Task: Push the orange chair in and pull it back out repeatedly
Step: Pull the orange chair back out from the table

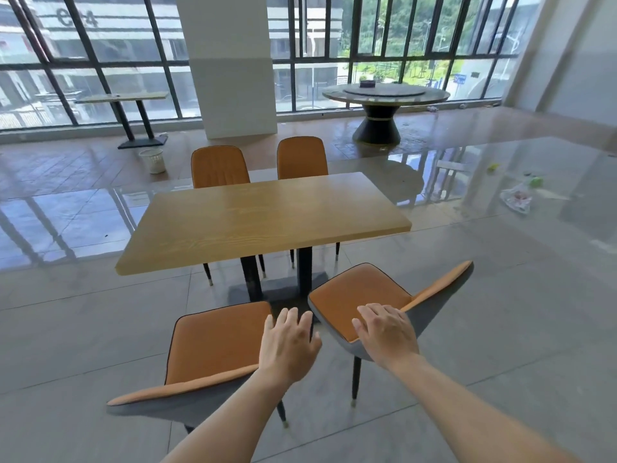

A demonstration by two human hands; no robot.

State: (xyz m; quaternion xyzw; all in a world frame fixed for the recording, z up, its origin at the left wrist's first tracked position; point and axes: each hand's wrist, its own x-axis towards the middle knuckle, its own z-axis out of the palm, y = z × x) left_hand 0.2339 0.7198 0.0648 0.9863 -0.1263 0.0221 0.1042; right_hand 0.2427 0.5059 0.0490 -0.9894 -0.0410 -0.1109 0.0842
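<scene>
Two orange chairs with grey shells stand pulled out on my side of the wooden table [260, 222]. The right orange chair [357, 292] is turned at an angle, its backrest pointing right. The left orange chair [213, 342] faces the table, its backrest nearest me. My right hand [387, 332] hovers or rests over the near edge of the right chair's seat, fingers spread. My left hand [288, 342] floats open in the gap between the two chairs, holding nothing.
Two more orange chairs [220, 167] are tucked in at the table's far side. The table's black pedestal base [283, 289] sits between the near chairs. A white bin [152, 160], a round table [384, 93] and a pillar [230, 61] stand farther back.
</scene>
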